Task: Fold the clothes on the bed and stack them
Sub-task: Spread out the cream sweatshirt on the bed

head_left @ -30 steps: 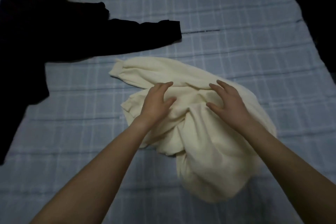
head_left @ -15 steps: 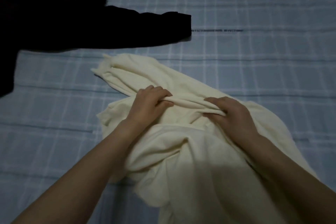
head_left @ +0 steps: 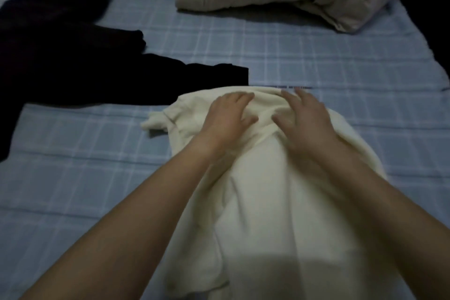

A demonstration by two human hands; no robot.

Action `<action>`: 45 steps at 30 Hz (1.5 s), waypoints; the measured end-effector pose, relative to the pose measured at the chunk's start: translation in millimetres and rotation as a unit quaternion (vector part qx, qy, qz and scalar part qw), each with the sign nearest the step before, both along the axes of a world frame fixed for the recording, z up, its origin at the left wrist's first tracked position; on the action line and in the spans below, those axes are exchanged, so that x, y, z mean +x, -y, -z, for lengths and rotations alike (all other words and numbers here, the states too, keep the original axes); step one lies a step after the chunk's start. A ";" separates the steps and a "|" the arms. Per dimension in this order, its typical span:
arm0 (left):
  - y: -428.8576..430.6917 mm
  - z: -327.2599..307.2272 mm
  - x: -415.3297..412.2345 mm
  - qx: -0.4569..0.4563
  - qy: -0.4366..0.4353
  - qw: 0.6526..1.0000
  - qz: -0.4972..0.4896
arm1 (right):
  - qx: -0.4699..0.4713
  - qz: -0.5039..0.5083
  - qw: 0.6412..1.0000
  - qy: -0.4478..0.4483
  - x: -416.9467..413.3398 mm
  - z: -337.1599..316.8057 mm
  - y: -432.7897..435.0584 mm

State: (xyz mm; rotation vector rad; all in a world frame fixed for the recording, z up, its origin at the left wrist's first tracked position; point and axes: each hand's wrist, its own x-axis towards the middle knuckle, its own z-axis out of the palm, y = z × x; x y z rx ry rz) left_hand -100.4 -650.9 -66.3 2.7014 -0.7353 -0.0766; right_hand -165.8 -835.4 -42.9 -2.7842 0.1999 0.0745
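Head view: left hand [head_left: 229, 118] and right hand [head_left: 308, 124], grip released, press bottom-cropped cream garment [head_left: 267, 202].

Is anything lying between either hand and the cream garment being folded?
Nothing visible. The left hand and right hand both rest directly on the cream garment; the black clothing lies off to the left.

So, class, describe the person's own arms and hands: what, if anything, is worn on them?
Nothing shows. The left hand and right hand wear no gloves; no ring, watch or bracelet is visible in this dim picture. The left forearm and right forearm are bare to the frame edge, with no sleeve in view.
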 end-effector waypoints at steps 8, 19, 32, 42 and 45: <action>-47.1 102.2 -84.9 0.084 -0.025 0.996 0.001 | -0.076 -0.077 0.988 -0.110 -119.4 106.5 -50.3; -101.8 61.1 -142.7 -0.105 -0.060 0.991 -0.064 | 0.183 -0.032 0.979 -0.080 -132.3 32.2 -68.2; -182.9 82.0 -203.5 -0.277 -0.281 0.916 -0.079 | 0.060 -0.237 0.969 -0.018 -242.5 71.0 -187.1; -235.5 34.8 -186.8 -0.431 -0.375 0.816 -0.090 | 0.396 0.028 0.917 0.047 -261.7 43.2 -256.9; -291.1 11.7 -180.3 -0.417 -0.386 0.817 -0.100 | 0.439 0.039 0.897 0.041 -261.7 34.6 -314.5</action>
